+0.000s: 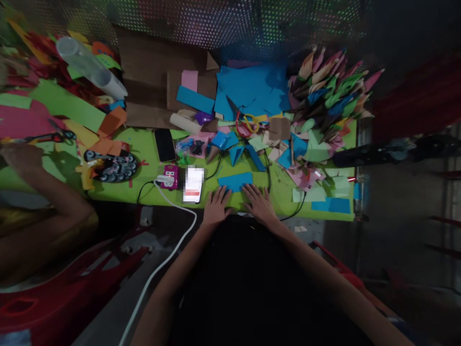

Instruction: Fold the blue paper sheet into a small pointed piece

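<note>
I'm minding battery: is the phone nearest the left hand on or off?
On: the phone beside the left hand shows a brightly lit screen.

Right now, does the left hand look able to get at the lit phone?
Probably yes: the left hand lies flat at the blue paper strip, gripping nothing. The lit phone is just beside that hand, with only green tabletop showing between.
</note>
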The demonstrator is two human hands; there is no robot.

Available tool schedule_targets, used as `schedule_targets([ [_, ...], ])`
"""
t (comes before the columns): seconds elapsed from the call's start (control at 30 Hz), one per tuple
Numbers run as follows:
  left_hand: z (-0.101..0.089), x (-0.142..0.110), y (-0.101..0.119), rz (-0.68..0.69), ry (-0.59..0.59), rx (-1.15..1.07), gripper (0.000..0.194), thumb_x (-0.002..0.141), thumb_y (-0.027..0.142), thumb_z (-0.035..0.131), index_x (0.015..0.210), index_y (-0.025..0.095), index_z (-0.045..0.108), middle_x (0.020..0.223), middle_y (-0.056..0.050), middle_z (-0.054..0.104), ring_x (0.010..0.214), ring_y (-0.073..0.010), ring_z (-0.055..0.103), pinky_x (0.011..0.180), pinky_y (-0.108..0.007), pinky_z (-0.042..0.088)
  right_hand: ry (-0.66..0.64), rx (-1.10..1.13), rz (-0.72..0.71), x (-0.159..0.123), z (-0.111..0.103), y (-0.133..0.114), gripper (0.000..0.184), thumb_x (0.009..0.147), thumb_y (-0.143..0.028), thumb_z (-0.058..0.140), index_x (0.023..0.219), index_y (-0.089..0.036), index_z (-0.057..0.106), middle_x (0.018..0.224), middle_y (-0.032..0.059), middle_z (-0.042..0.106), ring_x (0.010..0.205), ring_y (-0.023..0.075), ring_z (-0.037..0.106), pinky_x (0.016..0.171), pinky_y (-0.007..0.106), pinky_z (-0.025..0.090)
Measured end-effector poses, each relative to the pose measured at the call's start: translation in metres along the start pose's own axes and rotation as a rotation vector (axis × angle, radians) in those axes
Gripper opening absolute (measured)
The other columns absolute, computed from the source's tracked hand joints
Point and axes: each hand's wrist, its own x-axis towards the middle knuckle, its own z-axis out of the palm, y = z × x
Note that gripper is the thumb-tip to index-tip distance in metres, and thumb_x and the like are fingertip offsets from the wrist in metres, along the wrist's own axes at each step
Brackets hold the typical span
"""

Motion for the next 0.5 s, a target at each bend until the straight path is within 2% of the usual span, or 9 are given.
schedule_targets([
  [0.13,0.0,-0.008,-0.005,-0.039,-0.007,0.009,0.071,0.095,0.042,0.05,0.16,0.025,0.026,0.165,-0.009,0.029,0.154,-0.03,0.027,0.126,-0.056,0.014,0.013,-0.003,0.0,-0.001,-0.005,0.0,0.059,0.103,-0.038,0.036,0.16,-0.025,0.026,0.162,0.0088,0.037,0.15,0.0287,0.032,0.121,0.065,0.014],
  [0.3,0.003,-0.007,-0.001,-0.055,-0.029,0.023,0.071,0.095,0.041,0.05,0.159,0.023,0.027,0.166,-0.011,0.028,0.154,-0.0299,0.026,0.125,-0.057,0.017,0.066,0.016,0.044,0.013,-0.015,-0.02,0.056,0.103,-0.038,0.038,0.157,-0.025,0.035,0.159,0.0099,0.042,0.147,0.0313,0.036,0.121,0.063,0.018],
  [0.43,0.001,-0.008,-0.002,-0.05,-0.033,0.024,0.07,0.096,0.041,0.048,0.159,0.021,0.026,0.165,-0.011,0.028,0.154,-0.0299,0.026,0.125,-0.058,0.017,-0.036,0.007,-0.117,0.02,-0.009,-0.025,0.057,0.102,-0.038,0.04,0.158,-0.029,0.033,0.164,0.0065,0.035,0.15,0.0295,0.032,0.12,0.059,0.023],
  [0.5,-0.001,-0.008,-0.003,-0.038,-0.03,0.014,0.069,0.096,0.042,0.047,0.159,0.024,0.026,0.165,-0.009,0.029,0.154,-0.0297,0.027,0.125,-0.059,0.014,-0.071,-0.005,-0.106,0.015,-0.006,-0.015,0.058,0.102,-0.038,0.039,0.159,-0.029,0.03,0.164,0.0061,0.034,0.151,0.0283,0.031,0.121,0.06,0.023],
])
